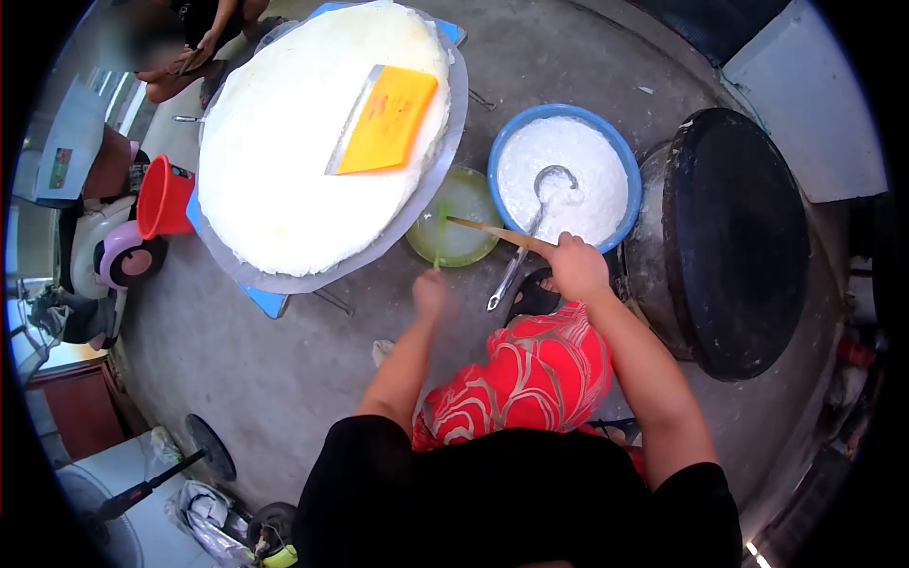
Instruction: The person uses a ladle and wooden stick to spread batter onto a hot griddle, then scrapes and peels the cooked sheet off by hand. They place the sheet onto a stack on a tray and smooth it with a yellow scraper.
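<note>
here, left hand closed on green tool, right hand gripping wooden stick, forearms reaching forward

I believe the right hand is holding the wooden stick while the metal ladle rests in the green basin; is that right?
Not quite: the head view shows the metal ladle resting in the blue basin, not in the green basin. The right hand is indeed holding the wooden stick.

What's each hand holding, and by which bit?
The right hand grips a wooden stick by its near end; the left hand holds something thin and green by its near end.
</note>
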A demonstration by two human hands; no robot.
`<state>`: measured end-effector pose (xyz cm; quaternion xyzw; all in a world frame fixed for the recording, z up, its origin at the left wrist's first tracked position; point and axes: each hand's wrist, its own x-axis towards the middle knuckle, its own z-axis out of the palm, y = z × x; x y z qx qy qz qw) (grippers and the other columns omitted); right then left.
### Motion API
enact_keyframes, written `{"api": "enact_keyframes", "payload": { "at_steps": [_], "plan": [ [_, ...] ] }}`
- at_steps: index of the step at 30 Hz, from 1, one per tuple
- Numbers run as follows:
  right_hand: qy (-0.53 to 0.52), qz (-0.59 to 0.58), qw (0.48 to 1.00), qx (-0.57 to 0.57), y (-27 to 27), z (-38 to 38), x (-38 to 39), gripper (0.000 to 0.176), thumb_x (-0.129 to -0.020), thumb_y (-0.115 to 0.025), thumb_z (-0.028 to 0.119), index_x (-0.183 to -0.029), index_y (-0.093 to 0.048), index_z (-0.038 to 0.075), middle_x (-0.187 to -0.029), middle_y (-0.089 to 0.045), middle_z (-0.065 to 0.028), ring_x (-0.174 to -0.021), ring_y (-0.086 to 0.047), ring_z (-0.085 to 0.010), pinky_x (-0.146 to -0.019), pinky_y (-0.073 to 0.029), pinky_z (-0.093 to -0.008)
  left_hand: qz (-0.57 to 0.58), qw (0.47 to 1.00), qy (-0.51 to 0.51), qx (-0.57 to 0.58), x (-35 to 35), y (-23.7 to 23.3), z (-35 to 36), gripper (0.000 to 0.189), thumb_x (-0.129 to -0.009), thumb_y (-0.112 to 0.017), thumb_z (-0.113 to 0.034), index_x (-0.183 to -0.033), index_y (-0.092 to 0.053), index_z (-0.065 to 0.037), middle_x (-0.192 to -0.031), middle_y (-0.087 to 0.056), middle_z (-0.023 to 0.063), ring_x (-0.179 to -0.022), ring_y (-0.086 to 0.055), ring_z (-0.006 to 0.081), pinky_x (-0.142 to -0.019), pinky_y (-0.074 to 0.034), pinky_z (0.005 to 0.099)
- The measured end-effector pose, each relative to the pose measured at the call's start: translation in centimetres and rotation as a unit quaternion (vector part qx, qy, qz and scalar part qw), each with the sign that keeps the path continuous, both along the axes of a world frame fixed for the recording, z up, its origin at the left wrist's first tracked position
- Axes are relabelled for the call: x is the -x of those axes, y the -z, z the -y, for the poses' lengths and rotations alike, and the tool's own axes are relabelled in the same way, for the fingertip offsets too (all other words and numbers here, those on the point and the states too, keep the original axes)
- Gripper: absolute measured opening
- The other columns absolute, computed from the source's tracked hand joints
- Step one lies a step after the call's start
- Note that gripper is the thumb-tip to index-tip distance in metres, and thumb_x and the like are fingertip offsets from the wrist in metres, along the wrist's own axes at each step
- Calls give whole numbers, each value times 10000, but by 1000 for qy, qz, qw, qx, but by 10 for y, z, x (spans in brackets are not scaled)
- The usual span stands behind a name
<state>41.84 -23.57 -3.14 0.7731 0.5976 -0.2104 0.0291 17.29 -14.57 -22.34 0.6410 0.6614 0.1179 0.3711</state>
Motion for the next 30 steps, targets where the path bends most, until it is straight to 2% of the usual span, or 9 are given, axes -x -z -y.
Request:
{"api": "enact_keyframes", "payload": {
  "at_steps": [5,8,11,13,16,23,26,28,30],
  "plan": [
    [49,-24,998,39,-40,13,-16,299,-788,-456,132,-1061,-563,190,-841,-570,-161,-816,-569,-306,-692,-460,-403,-39,999,-12,26,6,-11,-19,253,-820,-491,-275,-871,-619,-63,-801,-578,228,-787,-549,406,-676,-432,433],
    [80,-61,994,34,-14,20,-24,306,-770,-504,152,-1069,-567,158,-812,-600,-177,-792,-574,-341,-692,-447,-432,10,1000,15,-25,11,-16,-7,277,-832,-475,-282,-896,-611,-49,-836,-577,226,-816,-540,406,-698,-430,432],
    [39,-126,991,-25,12,11,-22,347,-770,-499,139,-1112,-555,166,-720,-604,-150,-686,-602,-292,-628,-472,-390,100,994,-10,53,6,-44,20,285,-844,-462,-266,-885,-603,-22,-841,-573,230,-820,-533,412,-696,-429,434],
    [254,-312,899,171,-1,-10,-8,398,-780,-440,101,-1163,-525,168,-622,-585,-117,-531,-593,-211,-530,-477,-332,114,993,12,35,5,-40,45,283,-848,-457,-253,-870,-602,-10,-822,-570,236,-808,-538,410,-684,-430,428],
    [254,-345,886,177,13,-18,2,422,-781,-403,86,-1182,-511,161,-572,-564,-87,-433,-551,-144,-467,-461,-290,116,992,51,16,-3,-37,55,277,-850,-458,-237,-858,-604,-3,-802,-568,243,-799,-550,403,-670,-433,418],
    [240,-314,908,140,23,5,-17,392,-783,-430,110,-1157,-531,168,-613,-588,-118,-470,-570,-184,-505,-472,-300,10,1000,-5,2,3,12,3,271,-835,-483,-254,-880,-612,-19,-780,-583,227,-760,-570,382,-668,-436,417],
    [147,-194,967,77,-16,24,-22,356,-790,-463,152,-1136,-544,171,-710,-610,-143,-574,-598,-245,-585,-480,-341,-6,998,-30,62,8,12,-8,264,-829,-490,-251,-845,-619,-22,-762,-586,220,-744,-572,374,-654,-435,415],
    [93,-110,989,-39,-33,37,-23,335,-796,-485,192,-1124,-549,170,-823,-607,-156,-707,-596,-297,-667,-466,-387,-8,996,4,86,9,5,-5,251,-826,-496,-256,-918,-609,-52,-781,-590,218,-767,-567,381,-686,-442,411],
    [125,-124,984,-4,-51,44,-22,318,-797,-482,198,-1103,-559,164,-883,-600,-158,-806,-574,-321,-705,-451,-415,-105,989,99,21,2,-10,0,293,-822,-507,-267,-1009,-569,-50,-842,-598,204,-767,-565,390,-710,-447,410]
  ]
}}
